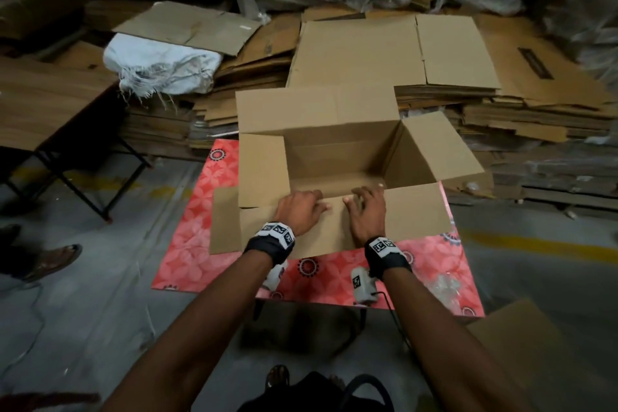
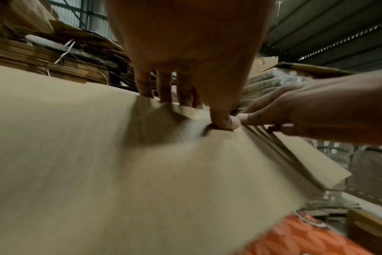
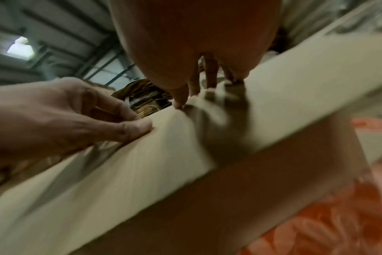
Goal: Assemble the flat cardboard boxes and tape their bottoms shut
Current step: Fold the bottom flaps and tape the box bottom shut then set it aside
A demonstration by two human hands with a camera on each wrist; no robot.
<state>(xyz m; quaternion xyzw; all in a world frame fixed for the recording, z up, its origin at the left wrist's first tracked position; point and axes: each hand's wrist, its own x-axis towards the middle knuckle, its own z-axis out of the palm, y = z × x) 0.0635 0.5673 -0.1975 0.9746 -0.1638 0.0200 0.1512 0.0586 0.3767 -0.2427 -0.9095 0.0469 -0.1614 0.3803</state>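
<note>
Cardboard box is standing opened out on the pink flowered table, its four flaps spread and its long axis running left to right across us. We are gripping the near flap at the fold where it is meeting the near wall. Our left hand is pinching that edge, fingers going over it into the box and thumb pressing the outer face. Our right hand is doing the same just beside it, fingers curling over the edge and thumb bearing on the cardboard. Both hands are sitting close together near the middle of the long side, neither nearer than the other, so the box is lying straight ahead of the grip and stretching out equally to either side.

We are judging that the next move turns on this: the box has to roll about its long axis to bring the bottom up for taping.

Behind it, stacks of flat cardboard are piling up, with a white sack to the left. We are seeing no tape.
</note>
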